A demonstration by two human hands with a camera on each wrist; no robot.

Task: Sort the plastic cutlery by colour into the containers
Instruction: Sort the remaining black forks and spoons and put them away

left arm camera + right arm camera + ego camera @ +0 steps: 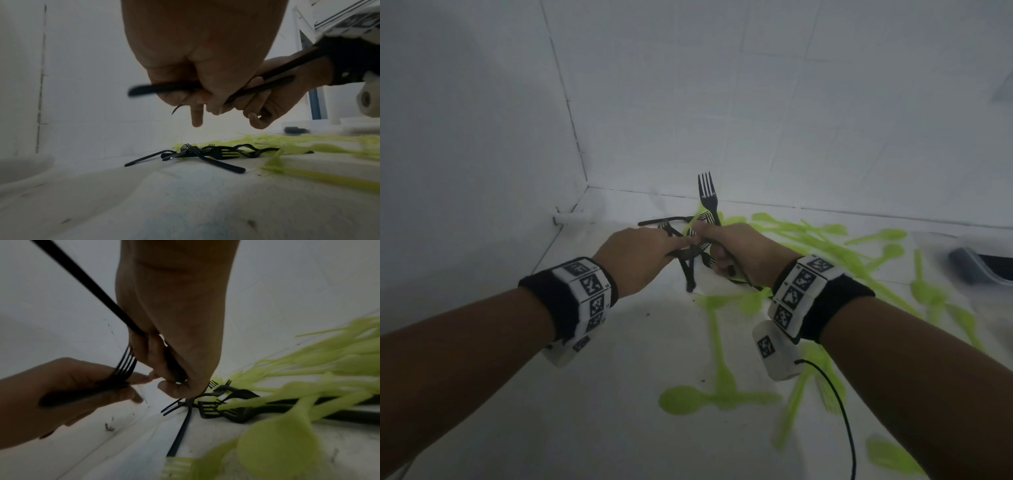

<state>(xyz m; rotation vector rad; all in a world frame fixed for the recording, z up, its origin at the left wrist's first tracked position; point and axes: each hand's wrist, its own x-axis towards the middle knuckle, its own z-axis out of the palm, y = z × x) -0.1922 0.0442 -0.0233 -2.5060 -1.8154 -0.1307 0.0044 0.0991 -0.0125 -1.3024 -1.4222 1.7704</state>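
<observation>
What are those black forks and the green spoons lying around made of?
Black forks: apparently thin moulded plastic with a dull sheen; the handles look slim and flat. Green spoons: seemingly the same light plastic, matte lime. Blur hides finer surface detail.

Black forks [207, 153] matt plastic; green spoons [709, 399] translucent plastic; floor [599, 394] smooth tile.

Dim, bluish light throughout; all 3 views noisy. Green cutlery [292, 449] at 5 o'clock smears with blur; wrist views bend strongly toward their edges.
</observation>
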